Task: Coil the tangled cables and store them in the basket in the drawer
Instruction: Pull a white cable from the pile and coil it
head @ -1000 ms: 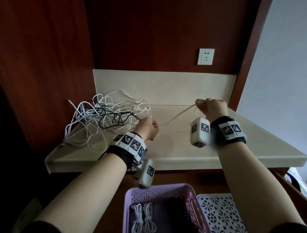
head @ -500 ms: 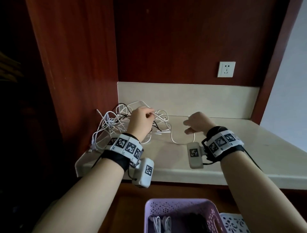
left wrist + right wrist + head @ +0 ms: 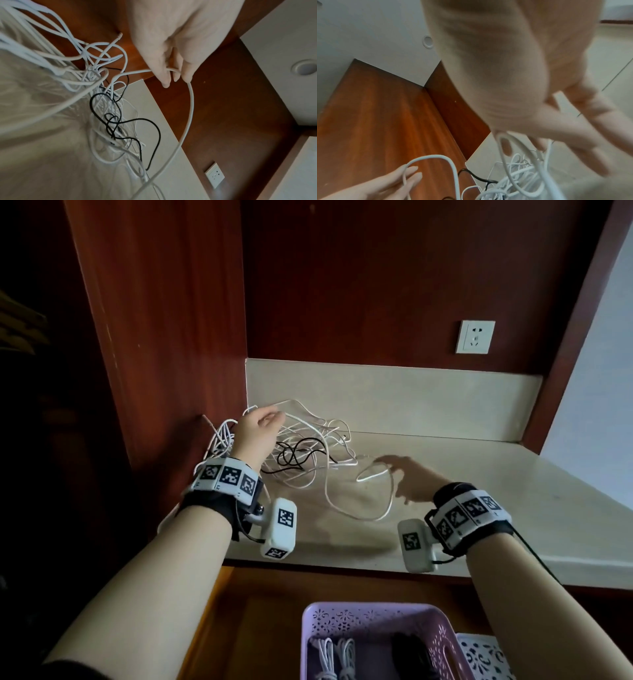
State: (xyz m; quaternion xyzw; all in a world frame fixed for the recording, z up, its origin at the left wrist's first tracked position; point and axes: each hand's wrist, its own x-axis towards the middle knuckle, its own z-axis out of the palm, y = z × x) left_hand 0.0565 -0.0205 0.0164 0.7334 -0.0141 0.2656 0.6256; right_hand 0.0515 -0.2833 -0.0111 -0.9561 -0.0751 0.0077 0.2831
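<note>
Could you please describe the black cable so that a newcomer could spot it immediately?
On the pale stone countertop, look in the left corner against the red-brown wooden side panel, where the heap of tangled white cables lies. The thin black cable loops through it, the only dark strand.

Cables point(image 3: 310, 453): smooth rubbery sheath, mostly white, one black, slight sheen. Counter point(image 3: 462, 474): beige stone-look, smooth, matt. Side panels point(image 3: 164, 337): reddish wood veneer, semi-gloss grain. Basket point(image 3: 370, 619): lilac perforated plastic. Socket point(image 3: 475, 336): glossy white plastic.
</note>
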